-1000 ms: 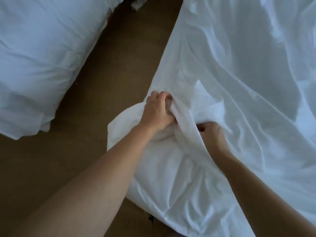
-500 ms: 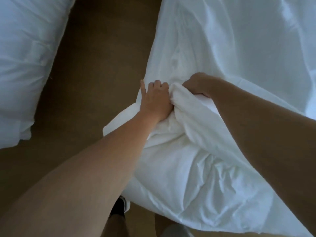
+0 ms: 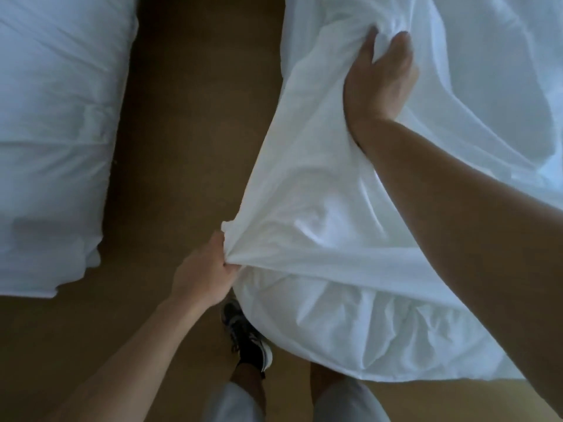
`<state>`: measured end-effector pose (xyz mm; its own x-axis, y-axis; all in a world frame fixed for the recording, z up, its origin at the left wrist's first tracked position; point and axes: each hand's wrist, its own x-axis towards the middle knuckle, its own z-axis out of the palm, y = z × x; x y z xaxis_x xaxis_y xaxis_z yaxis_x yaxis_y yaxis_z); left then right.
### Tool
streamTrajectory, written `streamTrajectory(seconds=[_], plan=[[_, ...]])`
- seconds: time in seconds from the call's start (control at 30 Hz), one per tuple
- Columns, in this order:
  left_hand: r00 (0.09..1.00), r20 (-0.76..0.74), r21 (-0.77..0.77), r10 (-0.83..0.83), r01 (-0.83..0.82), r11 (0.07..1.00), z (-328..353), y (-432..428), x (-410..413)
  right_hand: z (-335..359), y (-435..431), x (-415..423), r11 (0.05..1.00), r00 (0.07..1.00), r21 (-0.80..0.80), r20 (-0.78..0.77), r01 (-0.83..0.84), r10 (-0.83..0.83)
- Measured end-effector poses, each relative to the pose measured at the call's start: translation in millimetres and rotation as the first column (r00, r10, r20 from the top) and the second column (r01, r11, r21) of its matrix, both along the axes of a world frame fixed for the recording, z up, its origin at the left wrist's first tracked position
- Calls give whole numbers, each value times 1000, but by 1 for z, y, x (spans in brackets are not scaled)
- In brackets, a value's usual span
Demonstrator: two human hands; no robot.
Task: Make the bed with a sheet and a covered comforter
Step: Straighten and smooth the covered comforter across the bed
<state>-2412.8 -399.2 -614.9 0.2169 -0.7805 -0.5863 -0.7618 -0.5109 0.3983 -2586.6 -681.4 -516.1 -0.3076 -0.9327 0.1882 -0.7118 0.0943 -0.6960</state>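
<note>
Comforter cover (image 3: 320, 193), white and wrinkly, lies over the right bed (image 3: 518, 41) and hangs off the near corner toward the brown floor (image 3: 189, 117); the left hand (image 3: 207, 278) pinches one corner of it tight between thumb and curled fingers and pulls it out to the side, so the cloth is stretched flat from there up to the right hand (image 3: 380, 77); the right hand is higher up on the bed, with its fingers curled around a bunch of the same cloth; under the stretched edge there is a puffy, crumpled lump (image 3: 350, 330), and I think that is the comforter inside; a dark shoe (image 3: 248, 342) stands on the floor just beside the hanging corner; the other bed (image 3: 54, 117) on the left has white bedding on it and is well apart from both hands; I think the job is partly done, because the bedding is on the bed but lies all bumpy; the corner needs to be pulled straight, and then the top must be smoothed flat; I cannot tell if a sheet is already on underneath.
</note>
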Motion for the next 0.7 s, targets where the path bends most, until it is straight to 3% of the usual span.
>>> streamTrajectory(seconds=[0.1, 0.17, 0.23, 0.3, 0.37, 0.47, 0.57, 0.7], plan=[[983, -169, 6, 72, -72, 997, -24, 21, -4, -32, 13, 2, 946, 984, 302, -89, -119, 153], [972, -224, -13, 71, -76, 997, -39, 18, -9, -49, 27, 0, 815, 946, 572, -200, -98, 254], [959, -270, -69, 89, -112, 991, -50, 6, -10, -64, 51, -2, 698, 918, 714, -244, -48, 314], [939, -328, -103, 99, -140, 985, -54, -14, -11, -88, 79, -4, 733, 882, 680, -332, -23, 335], [913, -393, -14, 107, -122, 992, -58, -21, -10, -109, 103, -2, 808, 858, 583, -369, -84, 356], [891, -454, 51, -6, 33, 998, -67, -10, -10, -105, 102, 5, 881, 920, 456, -279, -127, 277], [848, -526, 2, -64, 76, 997, -77, 4, -7, -75, 72, 3, 940, 912, 311, -328, -140, 245], [840, -543, -157, -20, -78, 985, -86, 32, -1, -47, 52, 2, 991, 951, 117, -297, -60, 93]])
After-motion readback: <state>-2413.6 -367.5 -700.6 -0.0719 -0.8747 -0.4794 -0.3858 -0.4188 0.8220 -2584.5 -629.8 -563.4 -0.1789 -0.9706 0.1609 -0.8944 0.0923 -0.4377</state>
